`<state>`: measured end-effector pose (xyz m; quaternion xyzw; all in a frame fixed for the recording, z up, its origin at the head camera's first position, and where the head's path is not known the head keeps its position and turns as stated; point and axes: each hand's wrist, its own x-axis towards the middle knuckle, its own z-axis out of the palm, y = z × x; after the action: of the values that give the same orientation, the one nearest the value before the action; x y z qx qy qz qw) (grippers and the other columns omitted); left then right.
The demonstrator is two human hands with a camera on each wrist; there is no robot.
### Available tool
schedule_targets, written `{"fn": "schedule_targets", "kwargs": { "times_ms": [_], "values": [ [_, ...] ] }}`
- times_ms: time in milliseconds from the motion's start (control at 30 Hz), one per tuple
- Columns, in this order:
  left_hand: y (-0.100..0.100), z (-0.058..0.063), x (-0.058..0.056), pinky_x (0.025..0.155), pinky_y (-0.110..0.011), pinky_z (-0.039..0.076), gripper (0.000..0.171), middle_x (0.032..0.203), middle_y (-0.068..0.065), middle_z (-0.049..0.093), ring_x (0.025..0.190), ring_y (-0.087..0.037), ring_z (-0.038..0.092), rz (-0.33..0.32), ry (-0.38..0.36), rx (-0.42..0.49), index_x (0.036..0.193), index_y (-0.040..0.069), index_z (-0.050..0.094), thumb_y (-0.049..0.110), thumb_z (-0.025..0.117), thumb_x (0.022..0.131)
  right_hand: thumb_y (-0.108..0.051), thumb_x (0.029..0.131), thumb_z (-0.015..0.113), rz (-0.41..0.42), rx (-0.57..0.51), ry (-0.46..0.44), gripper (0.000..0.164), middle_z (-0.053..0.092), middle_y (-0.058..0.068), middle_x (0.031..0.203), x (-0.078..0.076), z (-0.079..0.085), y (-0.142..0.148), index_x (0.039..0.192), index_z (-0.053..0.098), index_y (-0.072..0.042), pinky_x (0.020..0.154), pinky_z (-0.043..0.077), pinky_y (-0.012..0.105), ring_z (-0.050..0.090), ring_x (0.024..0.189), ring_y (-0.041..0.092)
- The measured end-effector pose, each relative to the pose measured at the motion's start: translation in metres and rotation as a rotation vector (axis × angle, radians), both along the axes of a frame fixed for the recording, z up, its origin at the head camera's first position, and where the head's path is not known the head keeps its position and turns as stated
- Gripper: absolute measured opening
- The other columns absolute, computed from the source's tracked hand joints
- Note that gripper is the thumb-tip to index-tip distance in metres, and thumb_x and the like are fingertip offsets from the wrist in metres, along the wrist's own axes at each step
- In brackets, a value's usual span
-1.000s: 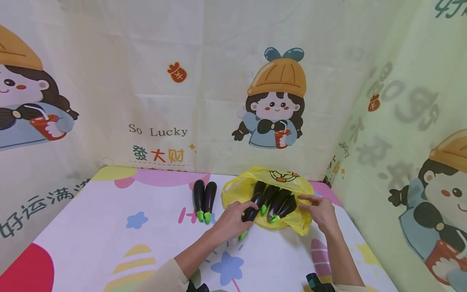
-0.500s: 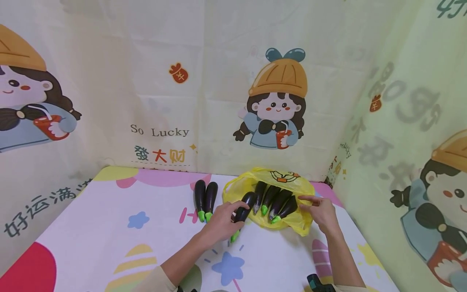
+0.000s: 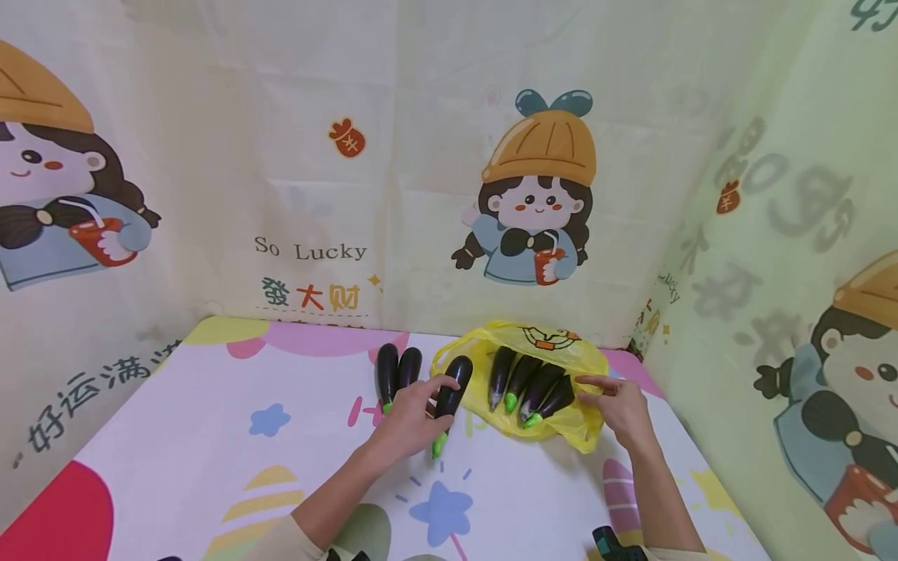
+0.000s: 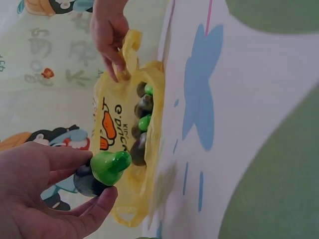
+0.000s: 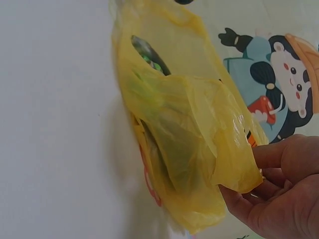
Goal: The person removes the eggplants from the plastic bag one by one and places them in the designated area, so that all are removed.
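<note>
My left hand (image 3: 407, 421) grips a dark purple eggplant (image 3: 454, 382) between thumb and fingers, its green stem end (image 4: 109, 167) pointing toward me. This eggplant is just left of the mouth of a yellow plastic bag (image 3: 585, 360). Inside the bag several eggplants (image 3: 520, 379) lie side by side, stems toward the opening. With thumb and fingers, my right hand (image 3: 620, 409) pinches the bag's right edge, where the thin plastic (image 5: 234, 154) bunches up. Two more eggplants (image 3: 387, 372) lie together on the table, partly hidden behind my left hand.
The table (image 3: 316, 452) has a white cloth with printed stars and coloured shapes. Printed fabric walls (image 3: 421, 195) with cartoon figures rise behind and at both sides, the back one close behind the bag.
My left hand has drawn the eggplant leftward out of the bag's mouth, toward the two on the table. My right hand stays at the bag's edge.
</note>
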<state>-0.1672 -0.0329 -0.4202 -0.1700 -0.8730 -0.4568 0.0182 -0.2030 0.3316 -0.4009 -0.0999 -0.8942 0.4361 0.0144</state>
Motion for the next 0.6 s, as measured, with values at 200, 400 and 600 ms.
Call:
{"fn": "schedule_targets", "kwargs": {
  "times_ms": [200,400,600],
  "values": [
    [-0.009,0.003,-0.004,0.074,-0.032,0.057,0.042,0.110,-0.009,0.067,0.089,-0.019,0.065,0.016,0.007,0.025,0.130,0.020,0.064,0.011,0.077,0.091,-0.018,0.094,0.076,0.003,0.006,0.006,0.035,0.061,0.025,0.135,0.000,0.000,0.001,0.127,0.075,-0.008,0.073,0.044,0.030,0.046,0.116,0.033],
    [-0.017,0.005,-0.008,0.074,-0.031,0.057,0.042,0.109,-0.008,0.069,0.087,-0.017,0.064,0.054,0.004,0.014,0.129,0.022,0.065,0.011,0.078,0.091,-0.016,0.094,0.075,-0.004,-0.004,-0.005,0.034,0.060,0.022,0.133,-0.001,-0.001,0.001,0.127,0.075,-0.008,0.069,0.041,0.031,0.044,0.115,0.031],
    [-0.022,0.007,-0.011,0.073,-0.031,0.055,0.042,0.103,-0.007,0.067,0.085,-0.019,0.060,0.112,-0.005,0.025,0.128,0.023,0.066,0.010,0.078,0.090,-0.017,0.093,0.077,-0.008,0.001,0.002,0.034,0.062,0.024,0.134,0.000,0.002,0.002,0.126,0.075,-0.007,0.075,0.043,0.032,0.045,0.117,0.033]
  ]
}}
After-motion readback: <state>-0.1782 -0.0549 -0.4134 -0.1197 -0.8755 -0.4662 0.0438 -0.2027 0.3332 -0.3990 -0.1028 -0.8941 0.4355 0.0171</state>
